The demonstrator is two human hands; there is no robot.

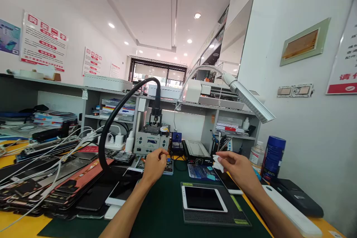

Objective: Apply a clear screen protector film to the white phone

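My right hand (240, 169) pinches a crumpled white tissue (217, 163) between thumb and fingers, above the right side of the green mat (164, 208). My left hand (155, 165) is raised over the mat's far left part with its fingers curled together; whatever they hold, if anything, is hidden. Behind that hand lies a tray of small parts (169, 167). Between my forearms, a white-framed tablet (205, 199) rests screen up on a dark perforated pad (220, 218), touched by neither hand. A phone with a black screen (227, 182) lies under my right hand.
Stacked phone parts (64, 186) and white cables crowd the left. A black flexible hose (104, 134) arches beside a grey hot-air station (150, 142). At the right stand a blue canister (275, 156) and a clear bottle (256, 154). A lamp (251, 100) hangs above.
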